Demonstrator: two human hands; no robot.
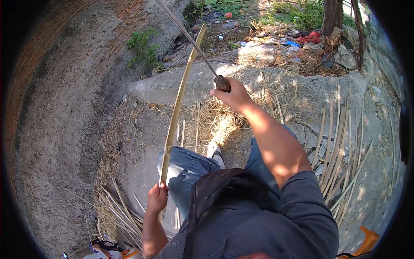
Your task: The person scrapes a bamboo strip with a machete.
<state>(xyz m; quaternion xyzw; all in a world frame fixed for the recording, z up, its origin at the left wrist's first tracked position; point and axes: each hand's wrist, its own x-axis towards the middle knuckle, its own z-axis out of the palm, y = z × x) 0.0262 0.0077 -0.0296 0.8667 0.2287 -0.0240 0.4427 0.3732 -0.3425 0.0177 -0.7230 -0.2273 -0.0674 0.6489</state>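
Long strip: a pale yellow-green, slightly bowed length of bamboo-like material [177,103], standing in front of the person on the left side, its lower part crossing the blue denim trousers [185,165] at the left knee.
Left hand: bare fingers [158,197] closed around the strip near its lower end.
Right hand: bare fingers [235,95] curled around the dark brown rounded handle of a long, narrow, grey metal blade [185,32].
Governing relation: from the left hand, the strip's long axis runs forward and slightly right; the blade slants forward and left from the right hand, so the two cross near the strip's far end. Whether they touch there cannot be told. The right hand is nearer that crossing; the left hand lies well apart from it.
Ground ahead: a heap of curled straw-coloured shavings [224,123].
Flanking stock: slender pale strips at right [336,151]; a looser bundle at lower left [125,216].
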